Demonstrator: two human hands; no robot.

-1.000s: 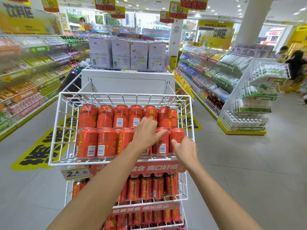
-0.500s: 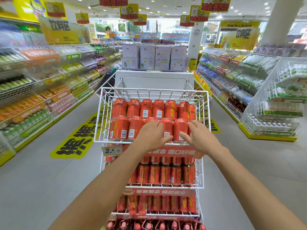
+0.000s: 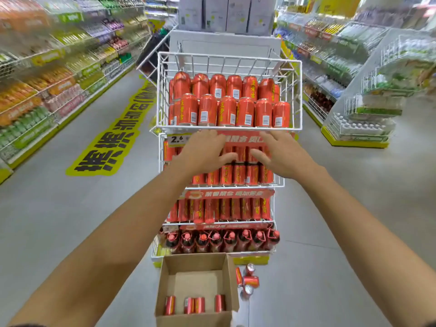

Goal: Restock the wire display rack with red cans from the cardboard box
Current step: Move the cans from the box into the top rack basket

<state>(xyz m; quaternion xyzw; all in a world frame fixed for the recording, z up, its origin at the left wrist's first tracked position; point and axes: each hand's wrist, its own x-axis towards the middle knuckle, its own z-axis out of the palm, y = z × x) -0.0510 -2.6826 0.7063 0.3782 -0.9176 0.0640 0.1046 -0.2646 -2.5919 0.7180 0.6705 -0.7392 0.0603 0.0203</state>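
Observation:
A white wire display rack stands in front of me, its top basket holding two rows of upright red cans. Lower tiers carry more red cans and dark bottles. My left hand and my right hand hover empty with fingers spread, just below the top basket and in front of the second tier. On the floor at the rack's foot sits an open cardboard box with several red cans standing along its near side.
A few loose red cans lie on the floor right of the box. Stocked shelves line the aisle on the left and right. A second wire rack stands at right. Yellow floor lettering lies to the left.
Both hands have left the front-row cans in the top basket and dropped below it, empty. My view has tilted down, bringing the box and floor cans into sight.

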